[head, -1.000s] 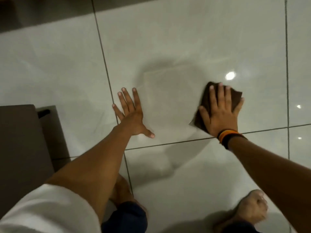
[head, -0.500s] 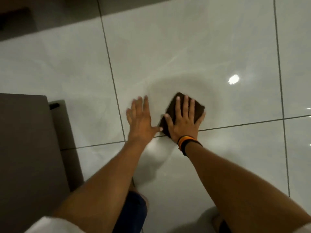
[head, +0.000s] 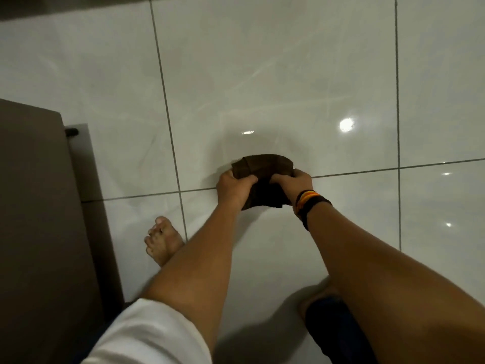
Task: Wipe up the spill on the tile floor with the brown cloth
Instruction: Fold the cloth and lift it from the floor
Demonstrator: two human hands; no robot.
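Note:
The brown cloth [head: 265,168] is bunched and folded between both hands, lifted a little off the glossy white tile floor [head: 262,74]. My left hand [head: 233,183] grips its left end. My right hand [head: 296,183], with dark and orange bands at the wrist, grips its right end. A faint wet sheen with streaks [head: 249,132] shows on the tile just beyond the cloth. The lower part of the cloth hangs dark between my wrists.
A brown cabinet or furniture side [head: 34,206] fills the left, with a small dark knob [head: 71,132]. My bare left foot [head: 162,241] stands near a grout line. My right knee in dark cloth [head: 330,324] is at the bottom. A lamp reflection [head: 346,124] glints at the right.
My right hand slid the cloth leftward across the tile toward my left hand. Both hands then came off the floor and took hold of the cloth, bunching it. The view rose.

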